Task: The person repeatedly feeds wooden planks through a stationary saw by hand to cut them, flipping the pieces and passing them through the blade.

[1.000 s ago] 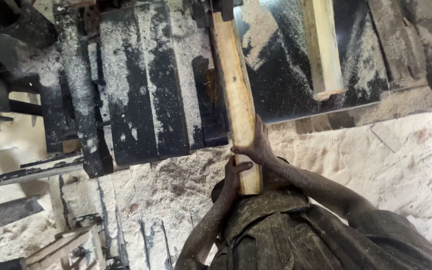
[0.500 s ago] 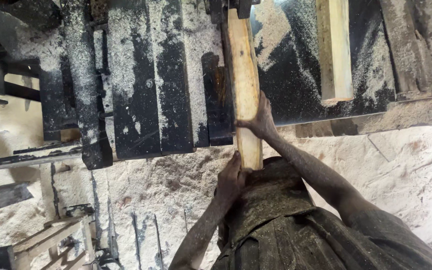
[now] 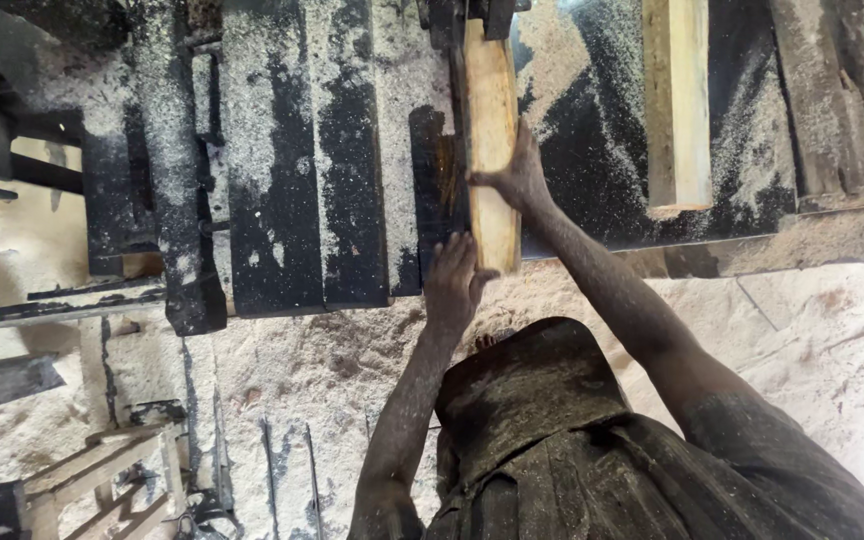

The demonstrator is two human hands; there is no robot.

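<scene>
A long pale wooden plank (image 3: 489, 110) lies lengthwise on a black, sawdust-covered machine table (image 3: 352, 190), its far end under dark machine parts at the top. My right hand (image 3: 517, 175) rests flat on top of the plank, fingers spread. My left hand (image 3: 452, 285) presses against the plank's near end at the table edge. Both forearms are dusted with sawdust. My dark clothing fills the lower middle.
A second pale wooden beam (image 3: 679, 105) lies on the table to the right. Sawdust covers the floor (image 3: 812, 320). A small wooden frame (image 3: 112, 480) and dark metal bars (image 3: 42, 310) sit at the lower left.
The plank has slid forward away from me into the machine. Both hands followed it, arms stretching out further.
</scene>
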